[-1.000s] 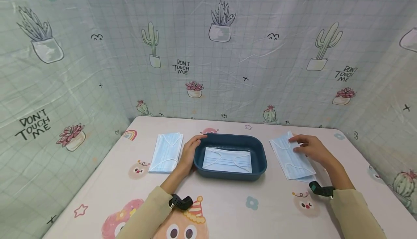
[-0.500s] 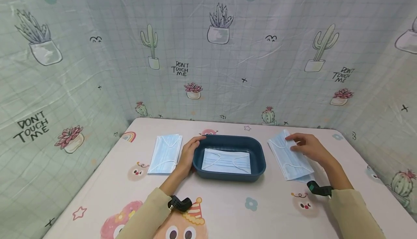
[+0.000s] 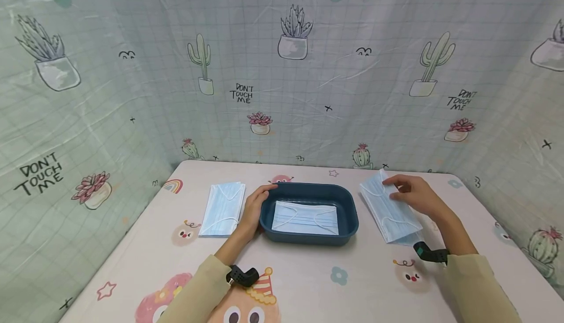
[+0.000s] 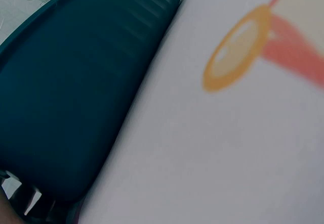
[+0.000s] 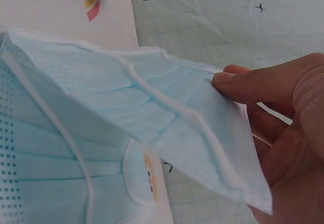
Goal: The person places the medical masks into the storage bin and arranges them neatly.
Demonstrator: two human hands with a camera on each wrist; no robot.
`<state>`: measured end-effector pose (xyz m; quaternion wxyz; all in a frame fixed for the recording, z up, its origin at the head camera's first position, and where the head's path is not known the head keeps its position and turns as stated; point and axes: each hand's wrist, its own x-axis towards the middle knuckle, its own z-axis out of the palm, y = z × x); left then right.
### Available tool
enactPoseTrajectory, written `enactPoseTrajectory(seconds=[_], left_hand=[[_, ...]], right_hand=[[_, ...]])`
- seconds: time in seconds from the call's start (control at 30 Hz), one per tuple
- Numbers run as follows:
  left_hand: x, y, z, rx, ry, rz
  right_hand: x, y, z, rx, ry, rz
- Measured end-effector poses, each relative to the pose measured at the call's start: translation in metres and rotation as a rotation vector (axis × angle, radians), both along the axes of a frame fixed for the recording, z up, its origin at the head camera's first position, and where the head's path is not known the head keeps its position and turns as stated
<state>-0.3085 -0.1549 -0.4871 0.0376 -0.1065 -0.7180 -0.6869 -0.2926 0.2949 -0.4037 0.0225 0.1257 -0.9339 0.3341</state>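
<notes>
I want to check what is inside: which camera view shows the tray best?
The head view: it looks into the tray, where a mask lies. The left wrist view shows mainly its outer wall; the right wrist, perhaps a sliver at the top.

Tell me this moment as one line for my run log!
left hand: touching blue box | right hand: pinching raised mask | underneath: lower mask | in box: flat mask | left of box: mask pile
</notes>
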Motion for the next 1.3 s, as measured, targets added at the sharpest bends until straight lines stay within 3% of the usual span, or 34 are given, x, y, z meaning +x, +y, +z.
enactPoseTrajectory(seconds=[0.37,0.63,1.0,1.3], left_hand=[[0.001,-0.001,0.002,0.001,-0.008,0.0],[-0.002,0.0,0.002,0.004,0.001,-0.004],[0.0,0.002,0.003,0.002,-0.007,0.008],[0.002,0.002,0.001,0.004,0.004,0.008]], right_hand=[[0.008,-0.014,0.021,-0.011,0.004,-0.037],[0.017,-0.022,0.036,-0.013,0.055,-0.039],[0.023,-0.038,0.051,-0.017,0.121,-0.004],[0.016,-0.066,0.068,0.015,0.205,0.086]])
